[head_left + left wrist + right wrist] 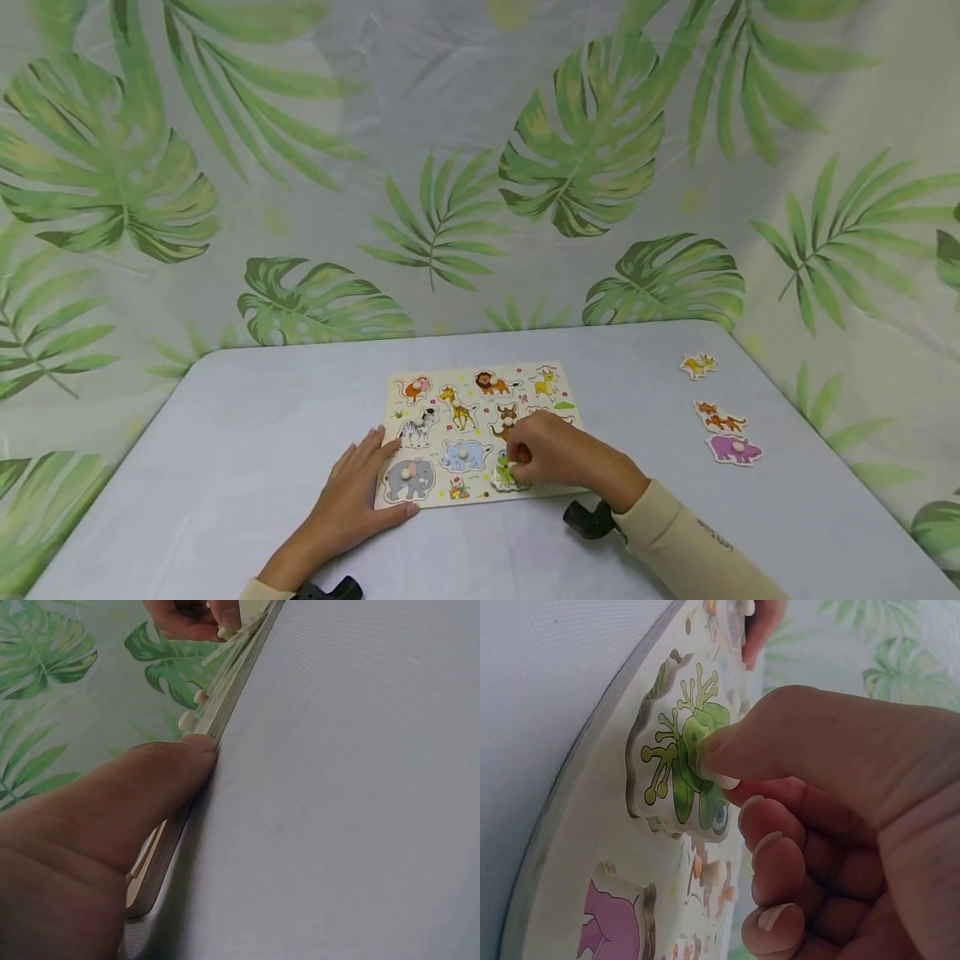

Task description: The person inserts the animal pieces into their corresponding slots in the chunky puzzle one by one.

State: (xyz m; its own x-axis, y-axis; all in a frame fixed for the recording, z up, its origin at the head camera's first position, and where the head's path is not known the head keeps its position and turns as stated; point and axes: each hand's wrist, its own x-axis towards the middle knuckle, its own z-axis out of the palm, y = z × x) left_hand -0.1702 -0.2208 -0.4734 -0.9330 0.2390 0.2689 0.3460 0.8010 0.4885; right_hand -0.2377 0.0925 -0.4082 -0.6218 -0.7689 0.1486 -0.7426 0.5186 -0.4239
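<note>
A wooden peg puzzle board (453, 379) with animal pictures lies on the table. My right hand (558, 450) pinches the knob of a frog piece (660, 742) between thumb and index finger. In the right wrist view the piece sits a little askew over its frog-shaped slot, not flush with the board. My left hand (348, 496) rests at the board's left corner, fingers along the left side and thumb (172, 761) against the near edge. Close to that thumb is the elephant piece (408, 481) with its round knob.
On the table's right side lie a small yellow animal piece (699, 365), a tiger piece (720, 418) and a purple hippo piece (733, 450). A purple hippo slot (611, 922) shows beside the frog. Behind the table hangs a leaf-patterned cloth (450, 125).
</note>
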